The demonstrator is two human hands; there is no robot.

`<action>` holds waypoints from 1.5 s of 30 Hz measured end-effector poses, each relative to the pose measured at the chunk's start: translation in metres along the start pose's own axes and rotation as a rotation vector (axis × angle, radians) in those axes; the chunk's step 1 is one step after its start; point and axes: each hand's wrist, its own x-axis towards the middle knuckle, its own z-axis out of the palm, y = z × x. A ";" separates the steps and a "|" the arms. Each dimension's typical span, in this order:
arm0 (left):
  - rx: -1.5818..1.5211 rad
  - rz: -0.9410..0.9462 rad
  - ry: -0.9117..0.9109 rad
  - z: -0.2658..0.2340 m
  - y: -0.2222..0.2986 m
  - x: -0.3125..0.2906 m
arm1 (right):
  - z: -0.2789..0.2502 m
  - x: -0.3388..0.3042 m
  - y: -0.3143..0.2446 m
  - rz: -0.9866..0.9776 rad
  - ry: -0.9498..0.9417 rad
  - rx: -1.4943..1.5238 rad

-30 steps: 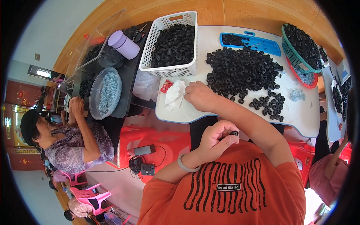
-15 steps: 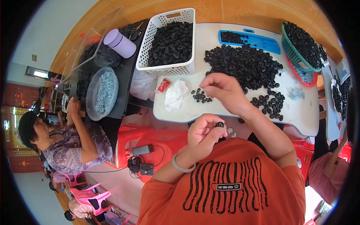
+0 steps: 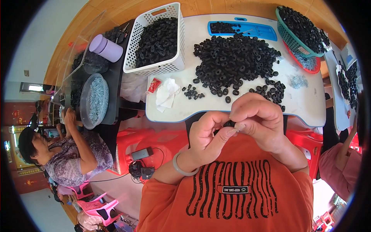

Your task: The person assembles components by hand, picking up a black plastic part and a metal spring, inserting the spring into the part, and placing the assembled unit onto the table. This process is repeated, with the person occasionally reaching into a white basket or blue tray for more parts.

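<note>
In front of my chest, my left hand (image 3: 208,133) pinches a small round black part (image 3: 229,123), mostly covered by the fingers. My right hand (image 3: 261,121) meets it there, thumb and forefinger pressed together at the part; whatever those fingertips hold is hidden. Beyond my hands, a big heap of black ring-like parts (image 3: 232,58) lies on the white table (image 3: 174,114). A smaller group of the same parts (image 3: 272,91) sits at its near right. To the left is a little cluster of tinier black pieces (image 3: 192,92).
A white basket (image 3: 154,69) of black parts, a white tissue (image 3: 167,94) and a red wrapper (image 3: 154,85) are at left. Farther back lies a blue tray (image 3: 266,34); a green basket (image 3: 295,40) stands at right. Another person (image 3: 73,154) works beside a bowl of clear bits (image 3: 96,102).
My right hand has come back from the cluster of tiny pieces to my left hand, and the two now touch at the black part. The whole view has shifted slightly.
</note>
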 end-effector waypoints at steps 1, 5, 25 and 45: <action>0.021 0.003 -0.020 -0.001 -0.001 -0.001 | -0.001 -0.001 -0.001 0.001 -0.009 -0.064; 0.168 0.039 -0.091 -0.006 -0.003 -0.005 | -0.007 -0.004 -0.010 -0.010 -0.052 -0.167; 0.723 0.379 -0.149 0.002 0.029 0.004 | -0.008 -0.013 -0.015 -0.112 -0.091 -0.354; 0.581 0.132 -0.195 0.011 0.032 0.002 | -0.009 -0.023 -0.016 -0.210 -0.065 -0.516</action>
